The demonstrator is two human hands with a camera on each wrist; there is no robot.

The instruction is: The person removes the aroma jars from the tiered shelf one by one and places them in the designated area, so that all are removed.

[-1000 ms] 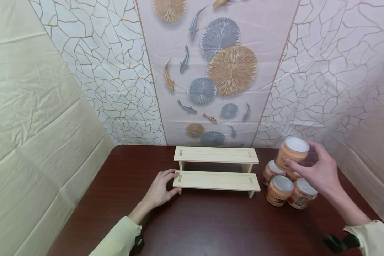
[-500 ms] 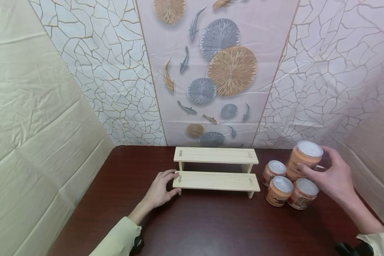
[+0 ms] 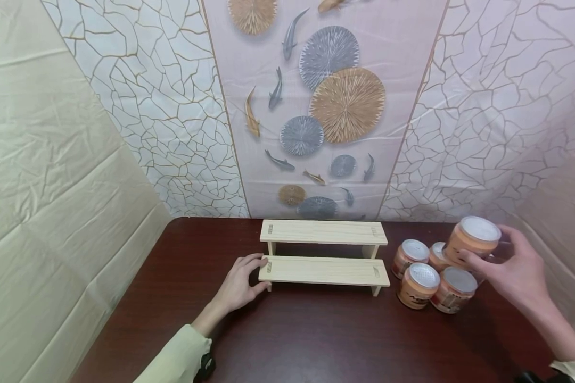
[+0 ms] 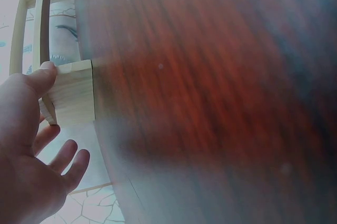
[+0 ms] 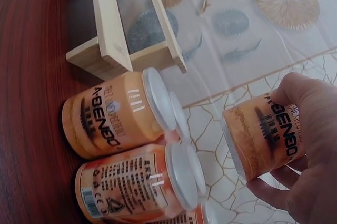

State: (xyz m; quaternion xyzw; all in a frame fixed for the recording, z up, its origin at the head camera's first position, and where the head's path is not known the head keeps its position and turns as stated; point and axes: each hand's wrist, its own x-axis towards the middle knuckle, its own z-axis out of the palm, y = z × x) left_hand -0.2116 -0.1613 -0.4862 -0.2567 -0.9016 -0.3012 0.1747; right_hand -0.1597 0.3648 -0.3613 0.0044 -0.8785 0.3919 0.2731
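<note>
My right hand (image 3: pixel 517 266) grips an orange jar (image 3: pixel 469 247) with a whitish lid, fingers and thumb round its sides. In the head view this jar overlaps the back of a group of similar jars. The right wrist view shows it apart from the standing jars, with dark lettering on its label. At the left end of a two-step wooden shelf (image 3: pixel 323 270), my left hand (image 3: pixel 238 283) pinches the lower board. In the left wrist view the thumb (image 4: pixel 45 76) lies against the wood near the leg, and another finger is partly hidden behind the board.
Several standing jars, among them a front jar (image 3: pixel 414 295) and a right-hand jar (image 3: pixel 450 298), are close together right of the shelf. The dark red-brown table (image 3: pixel 306 335) meets a patterned backdrop (image 3: pixel 347 106). Pale cloth (image 3: pixel 62 202) hangs at the left side.
My right hand has carried the jar to the right and slightly lower in the head view, uncovering a jar at the back of the group. My left hand stays on the shelf.
</note>
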